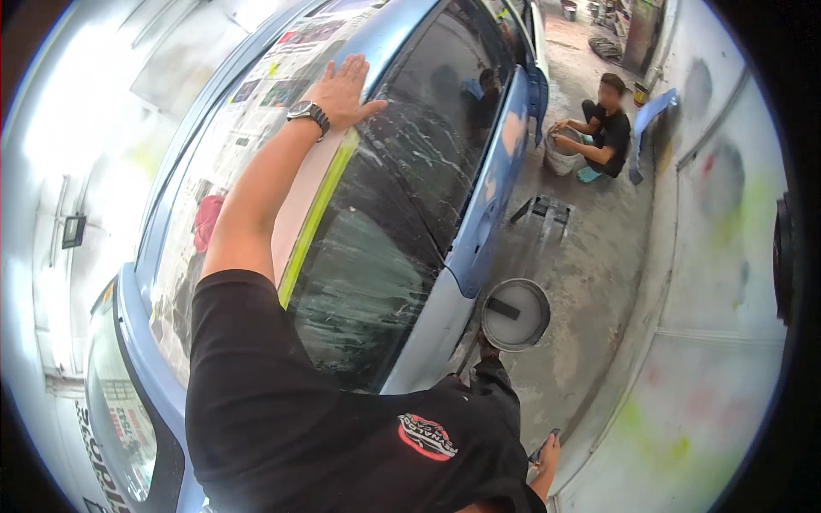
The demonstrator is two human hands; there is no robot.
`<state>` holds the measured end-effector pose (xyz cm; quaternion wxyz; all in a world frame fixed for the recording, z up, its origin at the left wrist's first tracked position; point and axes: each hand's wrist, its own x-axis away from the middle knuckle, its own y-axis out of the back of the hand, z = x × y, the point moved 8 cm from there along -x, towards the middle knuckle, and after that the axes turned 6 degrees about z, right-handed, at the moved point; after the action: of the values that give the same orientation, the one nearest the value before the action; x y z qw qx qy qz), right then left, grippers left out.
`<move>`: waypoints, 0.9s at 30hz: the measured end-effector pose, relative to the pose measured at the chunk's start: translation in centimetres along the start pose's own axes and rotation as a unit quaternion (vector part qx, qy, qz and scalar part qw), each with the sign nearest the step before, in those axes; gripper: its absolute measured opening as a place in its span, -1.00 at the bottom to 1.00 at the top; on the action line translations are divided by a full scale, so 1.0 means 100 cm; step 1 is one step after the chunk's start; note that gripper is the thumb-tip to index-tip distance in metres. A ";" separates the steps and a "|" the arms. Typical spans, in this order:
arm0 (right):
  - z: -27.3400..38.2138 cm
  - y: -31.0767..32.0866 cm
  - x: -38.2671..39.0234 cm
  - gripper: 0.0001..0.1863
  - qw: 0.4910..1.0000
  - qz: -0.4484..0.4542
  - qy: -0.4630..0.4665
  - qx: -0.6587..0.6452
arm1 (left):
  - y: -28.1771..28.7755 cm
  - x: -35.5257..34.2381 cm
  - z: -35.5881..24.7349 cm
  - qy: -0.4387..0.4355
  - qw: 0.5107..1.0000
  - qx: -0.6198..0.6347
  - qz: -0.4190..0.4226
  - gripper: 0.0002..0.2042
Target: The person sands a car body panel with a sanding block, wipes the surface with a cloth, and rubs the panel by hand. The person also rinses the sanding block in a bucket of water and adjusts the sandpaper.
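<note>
Left hand (344, 96) lies open and flat on the roof edge (305, 201) of a blue car (487, 209), thumb spread toward the streaked side glass (363, 274); the palm seems laid so to follow the surface closely. Back from it runs one yellow-green strip (318, 221). On its wrist sits one wristwatch (308, 114). Newspaper (248, 111), sheets uncountable, covers the roof just to its left, probably as a shield; one pink cloth (207, 221) lies there too, farther back.

Right hand (550, 455), hanging low, curls around one dark object (538, 450) too small to identify. Ahead of it stand two buckets: the nearer bucket (517, 345) holds grey liquid (528, 299) and one dark block (505, 309), apparently kept within easy reach; the farther bucket (562, 162), beyond one step stool (547, 209), has one crouching co-worker (611, 132) leaning both hands over it.
</note>
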<state>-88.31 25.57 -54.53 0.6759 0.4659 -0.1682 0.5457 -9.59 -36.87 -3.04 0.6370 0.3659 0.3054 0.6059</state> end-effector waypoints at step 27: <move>-0.001 -0.043 0.048 -0.38 0.969 0.152 0.028 0.194 | 0.009 0.406 -0.034 0.049 0.996 0.065 -0.042 -0.04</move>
<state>-82.86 28.55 -52.99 0.4866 0.5416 -0.1086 0.6769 -9.70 3.85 -1.95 0.6211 0.3633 0.3905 0.5742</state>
